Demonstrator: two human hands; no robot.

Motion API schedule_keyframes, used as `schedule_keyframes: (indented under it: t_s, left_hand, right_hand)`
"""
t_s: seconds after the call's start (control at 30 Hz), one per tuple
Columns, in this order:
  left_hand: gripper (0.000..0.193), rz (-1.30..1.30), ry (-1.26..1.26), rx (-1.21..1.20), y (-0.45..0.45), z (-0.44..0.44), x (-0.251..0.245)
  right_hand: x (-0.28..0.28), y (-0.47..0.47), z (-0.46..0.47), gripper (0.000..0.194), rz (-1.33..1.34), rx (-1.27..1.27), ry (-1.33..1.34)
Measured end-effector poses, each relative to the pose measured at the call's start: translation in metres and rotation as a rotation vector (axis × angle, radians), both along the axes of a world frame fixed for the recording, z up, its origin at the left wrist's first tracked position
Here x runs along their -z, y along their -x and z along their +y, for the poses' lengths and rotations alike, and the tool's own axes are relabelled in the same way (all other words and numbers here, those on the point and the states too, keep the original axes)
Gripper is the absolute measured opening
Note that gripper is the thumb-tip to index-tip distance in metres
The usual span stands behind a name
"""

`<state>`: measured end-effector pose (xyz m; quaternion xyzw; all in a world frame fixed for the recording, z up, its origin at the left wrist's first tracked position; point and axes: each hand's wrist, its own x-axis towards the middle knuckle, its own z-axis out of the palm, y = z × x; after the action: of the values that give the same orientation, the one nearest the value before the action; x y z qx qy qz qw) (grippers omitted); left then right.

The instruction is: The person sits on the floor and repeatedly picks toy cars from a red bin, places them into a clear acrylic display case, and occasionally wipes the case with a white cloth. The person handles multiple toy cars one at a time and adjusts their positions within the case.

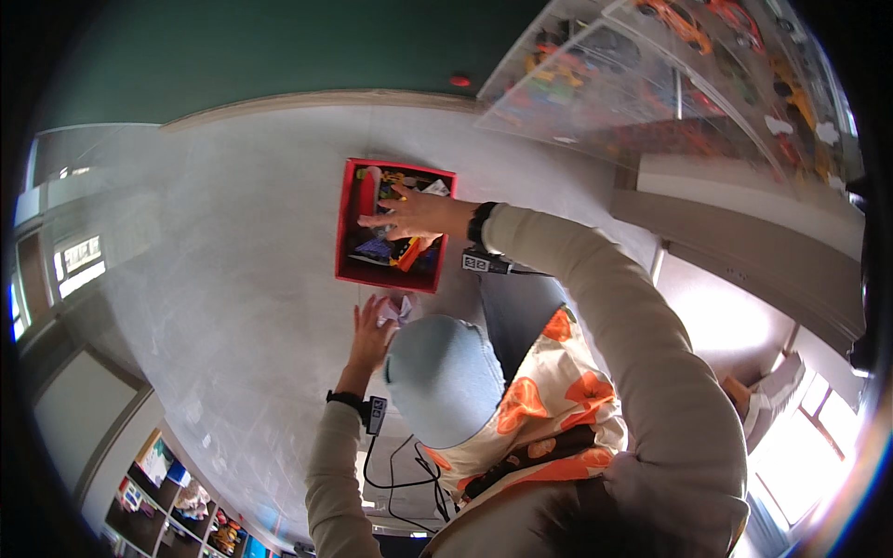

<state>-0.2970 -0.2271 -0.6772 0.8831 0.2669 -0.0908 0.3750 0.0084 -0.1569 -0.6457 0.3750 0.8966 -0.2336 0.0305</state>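
Note:
A red box [342, 230] with a dark inside stands on the grey floor, filled with small toys. My right hand [411, 213] is over it with fingers spread, reaching among the toys and gripping nothing that I can see. By its fingers lies a long red toy piece [368, 192]. Below the palm are a yellow and orange toy vehicle [404, 254] and a blue piece [374, 248]. Just outside the box's near side, my left hand [370, 331] has a pale pink folded paper piece [396, 311] at its fingertips, beside my knee.
A clear acrylic case [600, 84] holding several toy cars rises at the upper right. A green board [244, 63] borders the far side. Cubby shelves [167, 509] stand at the lower left. Black cables [401, 485] hang from my left wrist device, near my knees [443, 380].

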Motion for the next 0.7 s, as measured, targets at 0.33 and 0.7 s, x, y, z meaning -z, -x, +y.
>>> schedule_keyframes:
  t_s: [0.33,0.7]
  left_hand:
    - [0.010,-0.016,0.195,-0.389,0.007,0.018,0.004]
    - [0.051,0.129,0.483,-0.611,0.013,0.065,0.096]
  right_hand:
    - [0.044,-0.150,-0.349,0.056,0.053,1.487,0.442]
    - [0.110,-0.022,-0.373,0.083,-0.088,2.282,0.646]
